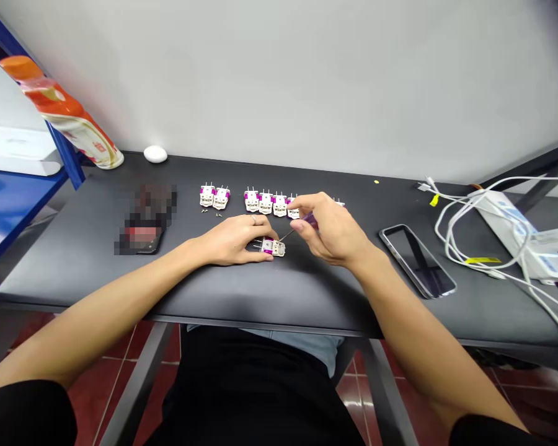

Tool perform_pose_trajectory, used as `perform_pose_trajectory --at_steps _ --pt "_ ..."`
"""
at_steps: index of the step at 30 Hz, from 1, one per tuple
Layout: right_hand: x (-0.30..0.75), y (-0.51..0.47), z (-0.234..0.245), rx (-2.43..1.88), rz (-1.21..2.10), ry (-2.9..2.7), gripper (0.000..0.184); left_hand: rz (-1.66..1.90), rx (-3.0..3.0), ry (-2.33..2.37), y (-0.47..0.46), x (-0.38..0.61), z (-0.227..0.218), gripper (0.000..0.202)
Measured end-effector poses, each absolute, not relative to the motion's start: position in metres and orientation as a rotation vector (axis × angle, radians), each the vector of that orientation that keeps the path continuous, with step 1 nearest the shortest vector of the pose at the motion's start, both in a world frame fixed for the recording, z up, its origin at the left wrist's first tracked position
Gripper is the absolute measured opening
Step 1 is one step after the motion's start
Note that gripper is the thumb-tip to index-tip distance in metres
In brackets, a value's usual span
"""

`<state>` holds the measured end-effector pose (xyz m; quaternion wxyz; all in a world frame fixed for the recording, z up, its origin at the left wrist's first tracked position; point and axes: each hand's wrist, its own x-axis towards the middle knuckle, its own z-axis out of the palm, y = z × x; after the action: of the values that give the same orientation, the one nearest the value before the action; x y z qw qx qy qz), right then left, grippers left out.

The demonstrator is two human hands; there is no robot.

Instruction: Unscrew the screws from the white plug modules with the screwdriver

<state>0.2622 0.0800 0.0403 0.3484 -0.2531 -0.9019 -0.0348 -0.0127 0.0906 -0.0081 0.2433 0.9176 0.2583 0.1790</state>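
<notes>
No words, numbers or brand names can be read. At the upper left, an orange, red and white plastic bottle carries printed decoration, including a small red emblem near its base, its lettering too small and blurred to make out. At the right, a yellow tag and a yellow strip lie by the white cables, any print on them illegible. Blocky pixels hide any markings on a red-and-black item at the left

Black tabletop: white-purple modules in row, tiny screws, white oval object, phone, white cables at right.
</notes>
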Motion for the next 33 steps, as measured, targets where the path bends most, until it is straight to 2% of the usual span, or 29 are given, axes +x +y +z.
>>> perform_pose_trajectory --at_steps 2,6,12,17,23,28,33 --pt "0.2628 0.0804 0.0389 -0.67 -0.088 -2.317 0.02 0.481 2.501 0.703 0.0906 -0.0129 -0.0074 0.042" --pt "0.2647 0.0817 0.0349 -0.594 -0.03 -2.319 0.039 0.485 2.498 0.691 0.0902 -0.013 -0.0055 0.04" --pt "0.2664 0.0828 0.032 -0.715 0.005 -2.317 0.022 0.492 2.495 0.702 0.09 -0.0126 -0.0057 0.04" --pt "0.2676 0.0823 0.034 -0.638 -0.003 -2.347 0.036 0.489 2.489 0.709 0.0899 -0.0124 -0.0069 0.04" --pt "0.2676 0.0827 0.0369 -0.631 -0.087 -2.327 0.02 0.464 2.479 0.722 0.0887 -0.0122 -0.0044 0.039" --pt "0.2663 0.0804 0.0382 -0.62 -0.07 -2.335 0.035 0.46 2.494 0.728 0.0885 -0.0126 -0.0043 0.041" --pt "0.2597 0.0791 0.0383 -0.579 -0.016 -2.194 0.059 0.46 2.531 0.734 0.0884 -0.0126 -0.005 0.044"
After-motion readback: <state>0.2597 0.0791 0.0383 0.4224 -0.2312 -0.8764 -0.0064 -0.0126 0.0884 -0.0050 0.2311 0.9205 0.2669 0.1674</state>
